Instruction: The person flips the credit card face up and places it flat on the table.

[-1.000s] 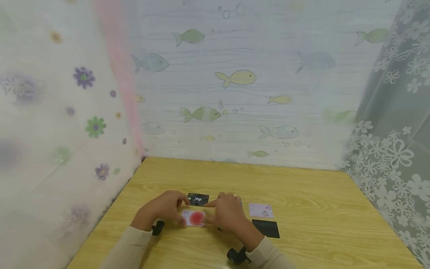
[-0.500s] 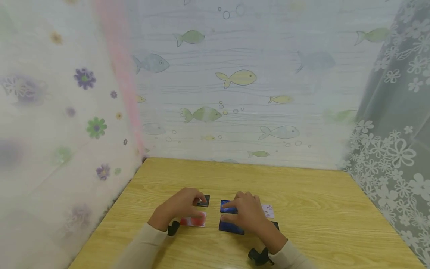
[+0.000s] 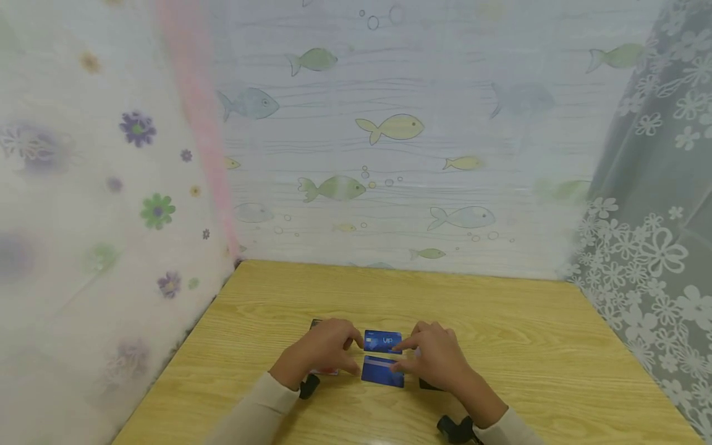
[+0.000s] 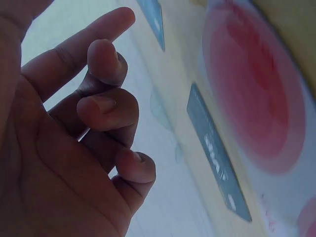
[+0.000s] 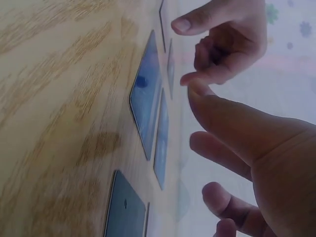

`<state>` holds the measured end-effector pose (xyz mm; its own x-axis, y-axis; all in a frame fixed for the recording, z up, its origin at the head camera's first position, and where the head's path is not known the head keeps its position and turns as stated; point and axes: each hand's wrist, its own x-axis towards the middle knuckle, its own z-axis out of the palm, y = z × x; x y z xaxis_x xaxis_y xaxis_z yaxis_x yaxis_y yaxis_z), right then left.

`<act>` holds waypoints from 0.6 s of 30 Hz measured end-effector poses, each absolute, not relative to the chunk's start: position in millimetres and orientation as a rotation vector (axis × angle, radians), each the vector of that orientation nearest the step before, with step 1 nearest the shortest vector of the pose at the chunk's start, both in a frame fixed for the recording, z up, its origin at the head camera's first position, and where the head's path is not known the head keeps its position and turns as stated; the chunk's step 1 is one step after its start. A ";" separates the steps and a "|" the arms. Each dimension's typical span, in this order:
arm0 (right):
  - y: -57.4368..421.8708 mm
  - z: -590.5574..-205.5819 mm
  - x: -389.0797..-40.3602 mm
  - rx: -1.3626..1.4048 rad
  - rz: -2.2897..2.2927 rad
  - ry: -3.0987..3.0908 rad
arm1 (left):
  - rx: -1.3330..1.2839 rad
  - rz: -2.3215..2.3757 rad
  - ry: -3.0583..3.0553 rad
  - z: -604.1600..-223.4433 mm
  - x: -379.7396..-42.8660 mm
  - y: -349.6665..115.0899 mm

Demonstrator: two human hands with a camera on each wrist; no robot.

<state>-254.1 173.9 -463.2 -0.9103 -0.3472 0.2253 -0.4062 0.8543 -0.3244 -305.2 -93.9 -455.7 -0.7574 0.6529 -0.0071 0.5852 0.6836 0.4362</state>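
Observation:
Two blue cards lie flat in a column mid-table: a VIP card (image 3: 382, 341) behind, and a card with a pale stripe (image 3: 382, 372) in front. My left hand (image 3: 322, 347) hovers at their left edges, fingers loosely bent and holding nothing. My right hand (image 3: 439, 357) is at their right side, its index finger and thumb overlapping the cards' right ends in the head view. In the right wrist view its fingertips hang above the table, apart from the blue card (image 5: 146, 94). The left hand mostly covers a black Vip card (image 4: 217, 153) and a white card with red circles (image 4: 252, 94).
Right of the blue cards, a black card (image 3: 430, 385) shows partly under the right hand; a pale card behind it is mostly hidden. Wood-grain tabletop (image 3: 534, 358) surrounds them. A fish-patterned curtain (image 3: 389, 216) hangs at the back edge, a flowered one (image 3: 158, 247) at the left.
Both hands have moved right, from around the Vip and red-circle cards to the blue pair. The right hand has uncovered the blue cards; the left now covers the left pair.

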 end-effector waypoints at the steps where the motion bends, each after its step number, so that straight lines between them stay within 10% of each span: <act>1: 175.6 -463.3 -253.5 0.590 0.564 -2.881 | 1.008 0.619 2.733 -456.8 -304.5 -92.1; 18: 183.0 -468.5 -252.7 0.647 0.502 -2.948 | 1.061 0.551 2.747 -466.6 -301.0 -85.4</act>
<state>-252.7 183.0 -468.5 -0.9072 -0.3936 0.1482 -0.4205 0.8569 -0.2982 -301.0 -85.4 -466.6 -0.7401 0.6725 -0.0039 0.6191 0.6835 0.3868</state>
